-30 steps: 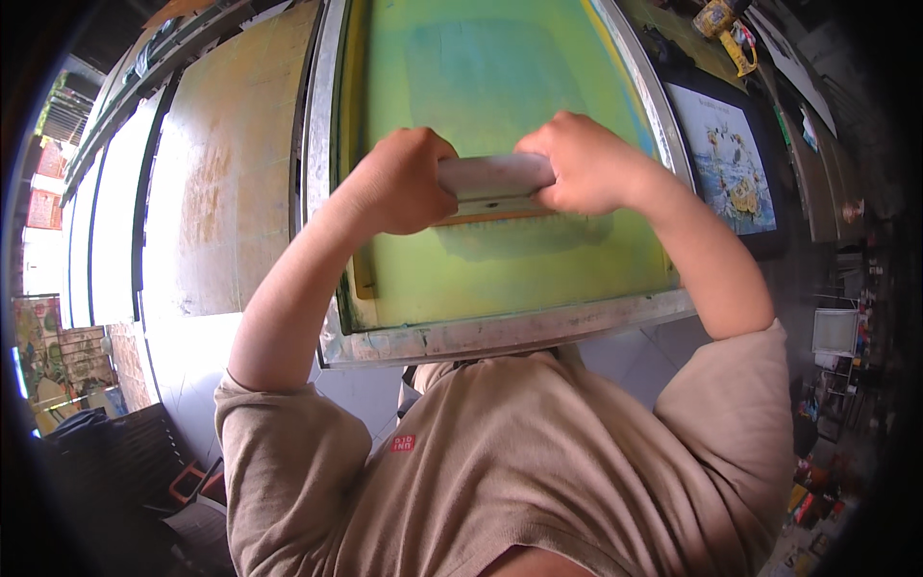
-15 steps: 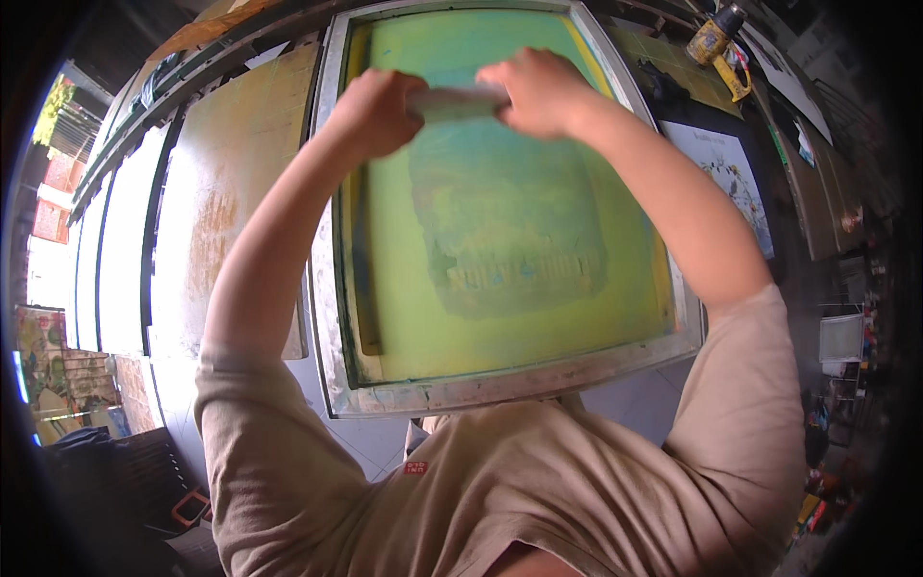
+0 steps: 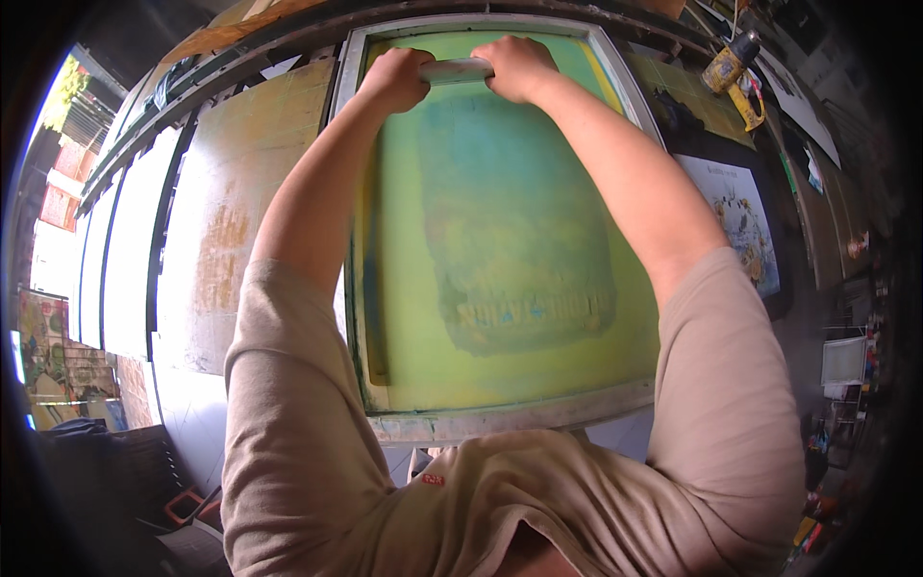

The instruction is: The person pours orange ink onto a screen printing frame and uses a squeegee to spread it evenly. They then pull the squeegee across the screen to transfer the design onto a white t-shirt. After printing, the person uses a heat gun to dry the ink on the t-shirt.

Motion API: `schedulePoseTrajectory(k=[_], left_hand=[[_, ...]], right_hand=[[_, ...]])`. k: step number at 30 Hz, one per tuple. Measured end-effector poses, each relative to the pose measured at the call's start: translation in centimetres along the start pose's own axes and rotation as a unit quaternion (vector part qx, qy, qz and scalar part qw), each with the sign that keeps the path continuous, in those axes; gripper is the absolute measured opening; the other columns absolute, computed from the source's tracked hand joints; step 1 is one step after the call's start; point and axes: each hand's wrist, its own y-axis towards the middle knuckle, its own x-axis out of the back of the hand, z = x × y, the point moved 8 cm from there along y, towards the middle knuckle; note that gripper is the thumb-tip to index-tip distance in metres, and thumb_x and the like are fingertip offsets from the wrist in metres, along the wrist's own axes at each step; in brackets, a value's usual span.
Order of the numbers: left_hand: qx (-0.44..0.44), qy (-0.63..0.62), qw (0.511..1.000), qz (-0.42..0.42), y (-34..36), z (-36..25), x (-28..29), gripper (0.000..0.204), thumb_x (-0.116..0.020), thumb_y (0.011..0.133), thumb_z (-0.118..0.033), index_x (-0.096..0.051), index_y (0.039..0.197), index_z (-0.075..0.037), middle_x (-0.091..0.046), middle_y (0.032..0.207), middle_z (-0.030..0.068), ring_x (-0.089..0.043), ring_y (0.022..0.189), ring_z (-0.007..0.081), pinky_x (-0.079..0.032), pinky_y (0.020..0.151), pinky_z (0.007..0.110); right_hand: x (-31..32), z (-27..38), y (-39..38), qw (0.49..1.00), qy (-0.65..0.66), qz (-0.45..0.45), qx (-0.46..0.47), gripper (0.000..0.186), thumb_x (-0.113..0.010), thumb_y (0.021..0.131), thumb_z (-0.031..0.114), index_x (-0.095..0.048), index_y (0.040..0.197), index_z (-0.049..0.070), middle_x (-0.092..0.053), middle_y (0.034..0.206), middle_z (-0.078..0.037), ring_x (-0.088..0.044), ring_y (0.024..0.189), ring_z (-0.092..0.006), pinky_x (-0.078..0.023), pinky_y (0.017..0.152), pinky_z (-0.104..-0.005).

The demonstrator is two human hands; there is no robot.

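A screen-printing screen lies in front of me, its pale frame around yellow-green mesh. A darker blue-green rounded patch with a row of faint marks shows in the middle of the mesh. At the far end, a pale squeegee lies crosswise over the mesh. My left hand is closed round its left end, and my right hand is closed round its right end. Both arms are stretched far forward. Whether the squeegee's blade touches the mesh is hidden.
To the left stand pale boards with brownish stains. A printed sheet with a flower picture lies to the right. Beyond it is a yellow and black power tool, like a heat gun. A dark rail runs along the far side.
Both hands have pushed the squeegee farther away, to the far end of the screen. The arms are straighter. The whole view has shifted slightly.
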Motion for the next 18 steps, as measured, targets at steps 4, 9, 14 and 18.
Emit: schedulePoseTrajectory(k=[4, 9, 14, 18], left_hand=[[-0.016, 0.039, 0.999, -0.016, -0.6, 0.1, -1.6, 0.033, -0.06, 0.073, -0.01, -0.064, 0.104, -0.016, -0.066, 0.093, 0.0112, -0.062, 0.088, 0.0318, -0.051, 0.078, 0.04], [0.032, 0.02, 0.999, 0.005, -3.4, -0.4, -3.0, 0.029, -0.054, 0.076, -0.008, -0.063, 0.102, -0.015, -0.066, 0.092, 0.0109, -0.062, 0.085, 0.0315, -0.051, 0.077, 0.04], [-0.002, 0.037, 0.999, -0.027, -8.2, -1.9, -3.7, 0.032, -0.055, 0.074, -0.007, -0.061, 0.105, -0.013, -0.065, 0.098, 0.0101, -0.061, 0.089, 0.0305, -0.05, 0.079, 0.04], [-0.078, 0.04, 0.991, -0.1, -13.4, -4.0, -4.3, 0.035, -0.056, 0.073, -0.006, -0.059, 0.107, -0.01, -0.063, 0.103, 0.0104, -0.06, 0.096, 0.0294, -0.05, 0.081, 0.04]], right_hand=[[-2.0, 0.0, -0.2, 0.999, -0.037, -0.026, 0.01, 0.027, -0.063, 0.073, 0.014, -0.062, 0.099, 0.018, -0.066, 0.09, -0.005, -0.063, 0.084, -0.0261, -0.052, 0.073, -0.0397], [-3.9, 0.4, -2.3, 0.999, -0.034, -0.023, 0.019, 0.029, -0.064, 0.073, 0.012, -0.061, 0.102, 0.017, -0.066, 0.088, -0.005, -0.064, 0.082, -0.0257, -0.053, 0.071, -0.0387], [-4.0, 2.7, -7.4, 0.998, 0.001, -0.053, 0.038, 0.019, -0.051, 0.076, 0.0, -0.058, 0.091, 0.01, -0.063, 0.085, -0.006, -0.063, 0.082, -0.0246, -0.053, 0.064, -0.0382], [-3.8, 4.3, -13.0, 0.988, -0.002, -0.144, 0.059, 0.035, -0.065, 0.068, 0.006, -0.061, 0.102, 0.013, -0.066, 0.099, -0.003, -0.064, 0.087, -0.0228, -0.054, 0.066, -0.0358]])
